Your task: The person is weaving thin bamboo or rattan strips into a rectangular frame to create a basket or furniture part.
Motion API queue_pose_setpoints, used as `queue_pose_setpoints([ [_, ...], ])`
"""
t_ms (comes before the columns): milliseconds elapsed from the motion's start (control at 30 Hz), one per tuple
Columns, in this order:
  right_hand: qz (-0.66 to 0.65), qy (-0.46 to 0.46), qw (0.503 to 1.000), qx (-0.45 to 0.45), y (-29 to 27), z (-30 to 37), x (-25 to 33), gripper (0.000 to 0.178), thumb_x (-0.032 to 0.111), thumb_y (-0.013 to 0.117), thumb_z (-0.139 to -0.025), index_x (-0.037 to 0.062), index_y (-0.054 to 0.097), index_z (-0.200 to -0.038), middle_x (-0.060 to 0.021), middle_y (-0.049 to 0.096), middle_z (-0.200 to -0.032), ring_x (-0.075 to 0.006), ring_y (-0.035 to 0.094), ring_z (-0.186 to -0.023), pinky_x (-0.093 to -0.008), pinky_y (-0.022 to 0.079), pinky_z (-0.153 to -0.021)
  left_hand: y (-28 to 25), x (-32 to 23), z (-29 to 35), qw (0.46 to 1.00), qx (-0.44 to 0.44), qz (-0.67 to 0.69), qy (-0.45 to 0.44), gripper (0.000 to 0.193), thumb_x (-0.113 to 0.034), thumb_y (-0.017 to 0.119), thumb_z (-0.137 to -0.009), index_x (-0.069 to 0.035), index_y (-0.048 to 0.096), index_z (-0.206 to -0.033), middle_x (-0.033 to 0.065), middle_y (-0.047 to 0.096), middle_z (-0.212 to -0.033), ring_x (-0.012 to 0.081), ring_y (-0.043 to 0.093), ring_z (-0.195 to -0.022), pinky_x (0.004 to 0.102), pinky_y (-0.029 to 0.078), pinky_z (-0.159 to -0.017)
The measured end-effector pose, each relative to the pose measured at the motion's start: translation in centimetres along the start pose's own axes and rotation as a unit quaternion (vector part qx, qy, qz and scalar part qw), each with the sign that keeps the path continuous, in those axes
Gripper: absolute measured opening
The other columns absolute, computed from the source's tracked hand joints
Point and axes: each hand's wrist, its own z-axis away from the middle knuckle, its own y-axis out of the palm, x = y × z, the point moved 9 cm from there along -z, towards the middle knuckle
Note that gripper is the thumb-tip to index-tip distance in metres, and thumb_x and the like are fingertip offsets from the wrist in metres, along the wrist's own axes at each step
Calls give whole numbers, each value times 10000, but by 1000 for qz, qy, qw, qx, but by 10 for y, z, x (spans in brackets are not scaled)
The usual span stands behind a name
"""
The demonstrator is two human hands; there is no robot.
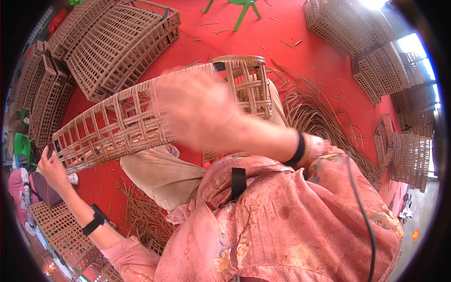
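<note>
A long, open-weave wicker basket (128, 123) lies slanted across my lap, its sides made of brown rattan strips with square gaps. Its rounded end sits at the right, and a dark binding shows near the rim there. At the far left corner, my left hand (52, 170) grips the frame with fingers bent around it. My right hand (192, 105) is over the middle of the long side, smeared by motion. Whether its fingers hold a strip cannot be made out, and it covers part of the weave.
Large woven baskets (124, 44) are stacked at the upper left, with more stacks (347, 28) at the right. A heap of long loose rattan strips (307, 115) lies right of my knees. Short offcuts (145, 211) litter the red floor. A green stool (242, 9) stands ahead.
</note>
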Motion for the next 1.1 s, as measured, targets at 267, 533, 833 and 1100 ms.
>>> queue_pose_setpoints([
  [267,-102,324,905,257,-29,47,-155,281,234,707,-858,33,706,-1054,-140,695,-991,-252,665,-898,-380,510,-814,-66,-279,64,925,65,354,125,260,-134,661,-938,-61,673,-1187,70,656,-1143,158,634,-1043,301,489,-914],
  [533,-485,256,795,258,-78,-15,-85,301,228,670,-915,-37,679,-1059,-57,705,-923,-198,660,-829,-380,506,-807,-103,-452,129,693,298,609,246,360,-280,585,-998,-13,632,-1236,61,671,-1009,91,601,-902,239,462,-843],
  [833,-494,457,626,-394,-227,97,-215,334,295,671,-905,-37,635,-896,-29,629,-759,-191,581,-729,-400,440,-910,-156,-346,68,887,142,384,215,243,-255,664,-961,-25,730,-1004,-43,643,-789,20,401,-637,185,313,-578],
  [1100,-736,288,579,-199,-253,153,-277,378,384,599,-941,83,493,-738,-2,391,-612,-153,342,-643,-352,366,-743,-141,-347,88,889,232,347,186,240,-247,617,-989,-32,721,-969,-49,573,-759,25,422,-631,198,319,-543],
])
